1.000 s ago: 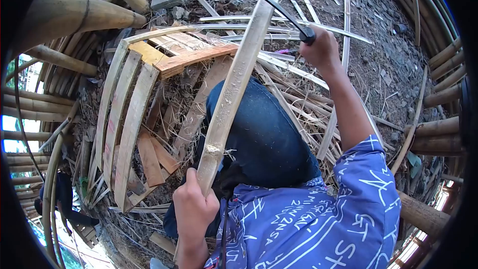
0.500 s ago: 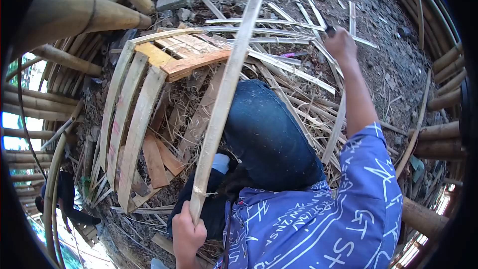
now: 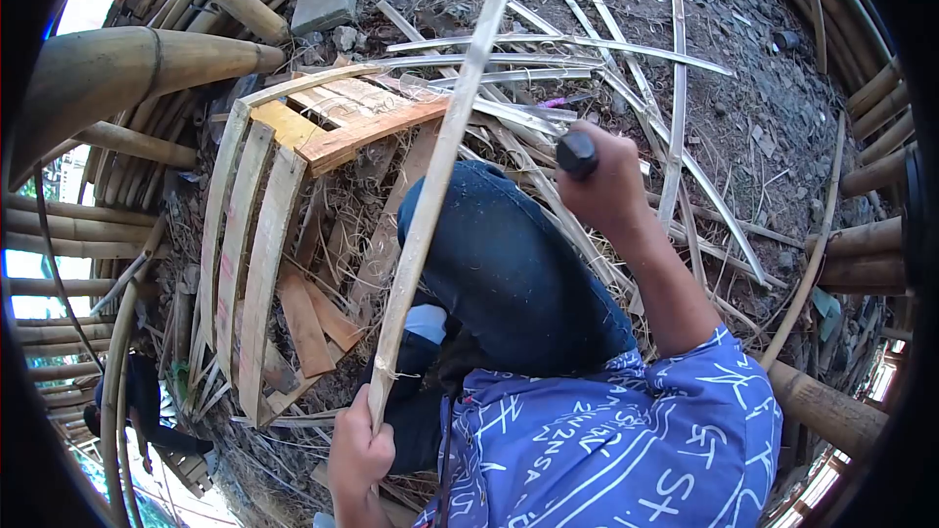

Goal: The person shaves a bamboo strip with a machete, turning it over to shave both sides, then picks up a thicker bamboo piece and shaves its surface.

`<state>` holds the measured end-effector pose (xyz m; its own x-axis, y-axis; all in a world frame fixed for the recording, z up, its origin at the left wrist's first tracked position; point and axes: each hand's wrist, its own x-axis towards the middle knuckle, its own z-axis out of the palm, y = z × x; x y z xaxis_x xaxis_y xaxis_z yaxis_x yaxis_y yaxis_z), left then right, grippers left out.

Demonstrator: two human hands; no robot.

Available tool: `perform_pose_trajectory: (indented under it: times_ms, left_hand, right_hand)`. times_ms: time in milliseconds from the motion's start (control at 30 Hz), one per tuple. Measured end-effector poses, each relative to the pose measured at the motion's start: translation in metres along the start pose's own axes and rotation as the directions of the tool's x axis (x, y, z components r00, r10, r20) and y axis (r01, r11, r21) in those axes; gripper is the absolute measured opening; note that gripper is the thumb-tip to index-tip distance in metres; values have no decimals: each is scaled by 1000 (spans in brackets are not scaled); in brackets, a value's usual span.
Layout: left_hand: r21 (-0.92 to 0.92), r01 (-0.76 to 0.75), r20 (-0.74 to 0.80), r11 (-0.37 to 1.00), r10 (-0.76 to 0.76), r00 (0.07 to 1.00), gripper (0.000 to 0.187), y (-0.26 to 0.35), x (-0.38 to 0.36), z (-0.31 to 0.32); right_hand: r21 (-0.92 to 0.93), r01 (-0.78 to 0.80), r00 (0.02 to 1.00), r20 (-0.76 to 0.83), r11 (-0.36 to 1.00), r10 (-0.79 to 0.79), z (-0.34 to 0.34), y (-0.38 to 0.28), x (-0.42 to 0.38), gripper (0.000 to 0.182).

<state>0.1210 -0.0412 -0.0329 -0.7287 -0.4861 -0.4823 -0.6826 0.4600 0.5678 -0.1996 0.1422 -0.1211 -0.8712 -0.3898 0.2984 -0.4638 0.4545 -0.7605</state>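
Observation:
My left hand (image 3: pixel 360 452) is closed round the lower end of a long split bamboo strip (image 3: pixel 427 203). The strip slants up past my bent knee (image 3: pixel 509 254) and out of the top of the view. My right hand (image 3: pixel 604 181) is a fist around a tool with a dark handle (image 3: pixel 577 154), whose blunt end faces me. The rest of that tool cannot be made out. Right of the held strip, the fist is raised over several pale bamboo strips (image 3: pixel 675 88) on the ground. Left of the strip stands a slatted wooden crate (image 3: pixel 377 127).
Thick bamboo poles (image 3: pixel 186 54) jut in from the left, and more poles (image 3: pixel 871 235) line the right. A grey block (image 3: pixel 325 4) lies beyond the crate. Shavings and loose wood pieces (image 3: pixel 305 323) cover the ground. Another person (image 3: pixel 147 411) is at the lower left.
My right hand has come nearer and to the left with the dark-handled tool, its wrist turned. The strip in my left hand has shifted slightly left, and some ground strips lie differently.

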Motion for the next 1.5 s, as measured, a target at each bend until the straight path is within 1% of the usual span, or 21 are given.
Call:
perform_pose_trajectory:
  times_ms: [67, 133, 200, 367, 467, 500, 533, 633, 733, 800, 867, 933, 1000, 1033, 1067, 1133, 1200, 1233, 1300, 1400, 1500]
  left_hand:
    - [27, 6, 8, 1000, -6, 1000, 28, 11, 0, -1]
    - [48, 19, 15, 999, -20, 1000, 28, 12, -3, 0]
    - [85, 29, -31, 996, -26, 999, 28, 4, -7, 0]
    - [93, 14, -65, 996, -8, 998, 28, -4, -17, -4]
    - [62, 60, -3, 996, -60, 998, 27, 2, -15, -6]
    - [93, 55, 7, 994, -56, 998, 26, 7, -12, -6]
    - [130, 44, 25, 991, -48, 999, 25, 9, -11, -7]
    - [160, -12, -40, 987, 19, 999, 25, 9, -15, -6]
    - [170, -13, -108, 985, 32, 994, 25, 8, -16, -7]
    - [167, 19, -62, 986, -9, 998, 25, 4, -18, -3]
    - [126, 4, -30, 992, 0, 1000, 26, 5, -16, -3]
    - [151, 32, -21, 988, -30, 999, 25, 8, -15, -4]
    - [190, 2, -69, 982, 11, 998, 26, 5, -16, -3]
    - [229, -23, -126, 973, 53, 991, 27, 4, -17, -3]
    - [229, -24, -131, 973, 56, 990, 27, 3, -18, -2]
    - [208, -6, -126, 978, 32, 991, 30, 1, -17, -2]
    - [209, 14, -109, 978, 9, 994, 32, 1, -12, -1]
    - [213, 27, -77, 977, -11, 997, 33, 1, -10, -1]
    - [231, 10, -85, 973, 10, 996, 33, 4, -4, -1]
    - [286, -17, -115, 958, 52, 992, 34, 8, -2, -2]
    - [329, -45, -130, 943, 92, 987, 36, 9, -1, -6]
  right_hand:
    - [-209, 140, 989, -15, 968, -146, 3, -7, 3, 11]
    - [-324, 121, 992, 9, 938, -125, -3, 1, 18, 14]
    - [-409, -11, 1000, -11, 912, 8, -5, 18, 37, 8]
    - [-303, -122, 981, -180, 945, 69, -9, 50, 54, 7]
    - [-263, -68, 997, 8, 962, 73, -10, 20, 25, 6]
    - [-194, 8, 1000, 9, 981, -7, -7, 10, 15, 4]
    - [-308, 86, 996, 11, 947, -87, -5, 0, 10, 4]
    - [-391, 33, 999, 45, 920, -17, -6, 11, 24, 5]
    - [-400, -83, 996, -43, 913, 72, -2, 18, 37, 5]
    - [-251, -77, 997, -17, 965, 75, -4, 7, 29, 4]
    - [-213, 53, 996, 84, 976, -35, -2, 2, 15, 8]
    - [-333, 206, 977, 118, 920, -176, -2, 0, 10, 10]
    - [-448, 95, 992, 122, 889, -44, -5, -4, 24, 7]
    - [-434, -55, 986, 116, 899, 116, -2, -3, 32, 7]
    - [-433, -52, 987, 114, 900, 111, 2, 4, 35, 7]
    - [-160, -121, 992, 25, 980, 126, 9, 13, 40, 11]
    - [-107, -107, 993, 48, 989, 112, 13, 11, 35, 12]
    - [38, -161, 978, 144, 986, 154, 15, 9, 31, 12]
    - [332, -289, 942, 264, 898, 206, 17, -6, 24, 18]
    - [536, -413, 907, 317, 736, 278, 17, -36, 26, 24]
    - [653, -298, 953, 162, 697, 256, 24, -41, 37, 30]
